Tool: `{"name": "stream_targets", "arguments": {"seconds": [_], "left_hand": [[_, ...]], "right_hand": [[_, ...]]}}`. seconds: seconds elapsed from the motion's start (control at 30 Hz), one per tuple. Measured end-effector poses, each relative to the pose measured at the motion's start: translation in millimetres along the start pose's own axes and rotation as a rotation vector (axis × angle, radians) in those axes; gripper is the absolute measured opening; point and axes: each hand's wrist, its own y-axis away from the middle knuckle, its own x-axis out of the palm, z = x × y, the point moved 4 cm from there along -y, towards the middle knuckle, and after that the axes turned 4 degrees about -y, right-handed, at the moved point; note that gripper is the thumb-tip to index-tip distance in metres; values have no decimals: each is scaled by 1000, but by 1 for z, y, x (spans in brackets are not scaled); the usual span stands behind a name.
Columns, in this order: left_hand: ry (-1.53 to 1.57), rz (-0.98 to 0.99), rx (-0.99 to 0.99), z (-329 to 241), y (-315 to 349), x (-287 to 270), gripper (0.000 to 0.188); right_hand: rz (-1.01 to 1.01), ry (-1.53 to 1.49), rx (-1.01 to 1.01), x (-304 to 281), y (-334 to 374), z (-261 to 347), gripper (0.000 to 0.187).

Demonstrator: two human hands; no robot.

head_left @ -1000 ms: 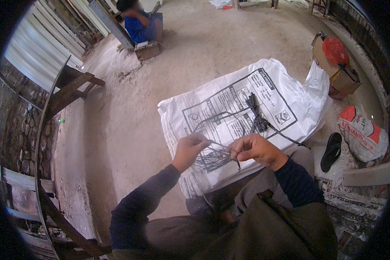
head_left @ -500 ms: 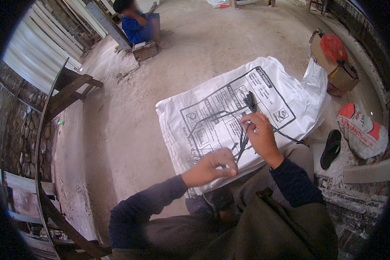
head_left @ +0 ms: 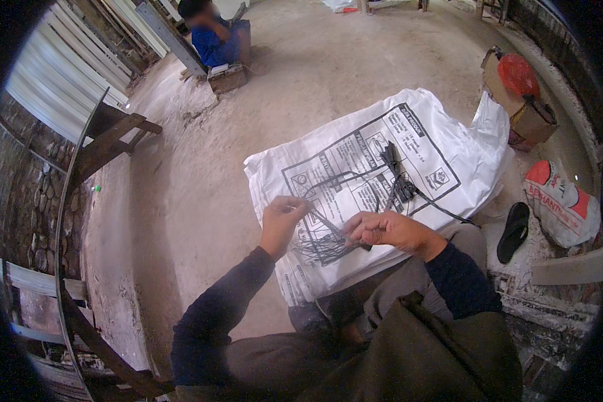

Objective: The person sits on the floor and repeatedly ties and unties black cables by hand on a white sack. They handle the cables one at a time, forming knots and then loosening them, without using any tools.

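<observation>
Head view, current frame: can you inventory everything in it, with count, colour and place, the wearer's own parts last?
printed sack: at least one, white, centre
strand bundles: about two, black, on the sack
loose strands: uncountable, dark, under and between the hands
flip-flop: one, black, right
bag: one, red and white, far right
cardboard box: one, brown, upper right
round object: one, red, at the box
seated person: one, blue clothes, upper left
wooden stand: one, brown, left
panels: several, whitish, upper left
floor: one, grey-brown, throughout
sleeves: two, dark blue, lower half
left hand: one, bare, pinching strands
right hand: one, bare, pinching strands
</observation>
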Motion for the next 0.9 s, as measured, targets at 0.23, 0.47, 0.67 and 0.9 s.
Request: {"name": "stream_targets", "arguments": {"seconds": [0.23,0.47,0.67,0.9], "left_hand": [[-32,159,-35,-6,18,23,14],[-36,279,-79,0,30,34,15],[-42,320,-44,-14,41,42,13],[-213,679,314,-40,62,68,6]], "right_hand": [[74,-113,16,-2,6,-2,22],[-55,-205,-34,-14,6,-11,15],[-321,-266,53,-12,4,0,14],[-684,610,-101,-44,3,-14,8]]}}
